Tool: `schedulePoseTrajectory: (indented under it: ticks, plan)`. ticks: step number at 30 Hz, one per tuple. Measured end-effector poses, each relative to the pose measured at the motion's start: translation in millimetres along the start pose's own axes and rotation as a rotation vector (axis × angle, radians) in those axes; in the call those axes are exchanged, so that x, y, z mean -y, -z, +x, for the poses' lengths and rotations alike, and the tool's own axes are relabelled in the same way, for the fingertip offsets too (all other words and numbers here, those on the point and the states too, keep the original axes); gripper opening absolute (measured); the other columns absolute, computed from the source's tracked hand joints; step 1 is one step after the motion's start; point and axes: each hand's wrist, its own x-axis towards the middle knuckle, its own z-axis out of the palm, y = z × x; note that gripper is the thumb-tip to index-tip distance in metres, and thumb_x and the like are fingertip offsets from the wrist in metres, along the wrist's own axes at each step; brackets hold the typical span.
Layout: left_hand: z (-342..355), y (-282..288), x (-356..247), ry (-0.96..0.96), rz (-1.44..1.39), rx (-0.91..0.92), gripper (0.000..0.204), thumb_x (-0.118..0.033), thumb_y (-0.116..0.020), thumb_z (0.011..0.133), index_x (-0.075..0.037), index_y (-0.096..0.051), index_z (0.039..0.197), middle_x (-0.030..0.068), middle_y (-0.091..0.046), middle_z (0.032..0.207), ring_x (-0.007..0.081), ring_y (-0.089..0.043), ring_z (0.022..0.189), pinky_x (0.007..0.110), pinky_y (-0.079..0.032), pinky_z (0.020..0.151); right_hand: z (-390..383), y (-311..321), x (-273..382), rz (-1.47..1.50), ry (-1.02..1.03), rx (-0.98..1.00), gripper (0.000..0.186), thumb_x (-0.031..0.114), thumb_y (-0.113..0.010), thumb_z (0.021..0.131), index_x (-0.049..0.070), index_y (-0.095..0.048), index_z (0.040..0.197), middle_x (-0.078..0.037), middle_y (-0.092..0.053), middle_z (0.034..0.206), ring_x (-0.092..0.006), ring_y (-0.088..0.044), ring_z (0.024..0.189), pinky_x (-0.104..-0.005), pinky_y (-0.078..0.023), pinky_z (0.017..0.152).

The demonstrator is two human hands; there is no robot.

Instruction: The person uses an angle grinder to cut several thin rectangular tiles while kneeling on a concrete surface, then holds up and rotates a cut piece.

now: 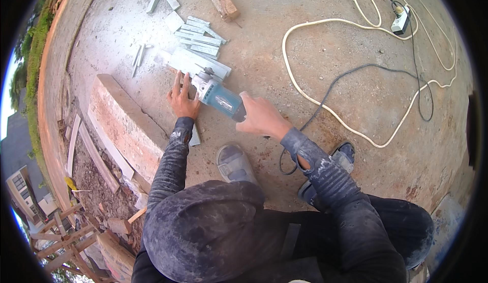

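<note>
Dusty left knee (203, 232) looms closest, below the grinder (221, 99), whose head is over the slab (184, 59). Right hand (262, 118) is wrapped round the grinder's rear; left hand (182, 100), fingers spread, sits just beside its head at the slab's near edge, and whether it presses down I cannot tell. The grinder looks hefty, rigid and front-heavy, best held by its rear body. Beyond it, slab and strips (201, 38) seem stiff, brittle, dust-slick, safest taken along the long edges
</note>
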Motion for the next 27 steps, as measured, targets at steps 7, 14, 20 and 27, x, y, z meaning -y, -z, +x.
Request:
schedulePoseTrajectory:
  ticks: [7,14,20,27]
  plan:
    - [0.0,2.0,1.5,0.015,0.001,0.020,0.080,-0.017,-0.075,0.068,-0.025,-0.050,0.144,0.0020,-0.039,0.154,0.0188,-0.057,0.113,0.043,-0.031,0.105,-5.1,3.9,1.6,0.031,-0.021,0.021,0.057,0.020,-0.068,0.066,-0.011,-0.050,0.109,-0.030,-0.066,0.086,-0.0458,-0.066,0.083,-0.0493,-0.053,0.074]
    - [0.5,4.4,-2.9,0.023,-0.005,0.028,0.077,-0.021,-0.073,0.070,-0.024,-0.050,0.143,0.0020,-0.040,0.154,0.0198,-0.057,0.114,0.044,-0.032,0.105,-9.2,1.4,-3.9,0.032,-0.022,0.005,0.058,0.021,-0.068,0.067,-0.010,-0.050,0.112,-0.030,-0.066,0.089,-0.0457,-0.066,0.086,-0.0499,-0.053,0.076]
    - [0.8,5.4,-3.3,0.020,0.013,0.023,0.075,-0.024,-0.073,0.071,-0.024,-0.051,0.143,0.0028,-0.039,0.154,0.0212,-0.057,0.114,0.046,-0.032,0.105,-11.3,1.7,-6.8,0.033,-0.039,0.031,0.060,0.023,-0.069,0.068,-0.006,-0.050,0.116,-0.028,-0.066,0.092,-0.0444,-0.066,0.087,-0.0483,-0.053,0.077]
    - [1.0,6.2,-5.3,0.042,-0.026,0.053,0.075,-0.028,-0.076,0.072,-0.024,-0.052,0.142,0.0032,-0.041,0.154,0.0222,-0.056,0.117,0.046,-0.032,0.105,-16.8,-3.2,-18.3,0.065,0.001,-0.009,0.064,0.023,-0.068,0.068,-0.009,-0.048,0.120,-0.028,-0.066,0.090,-0.0444,-0.065,0.086,-0.0485,-0.052,0.075]
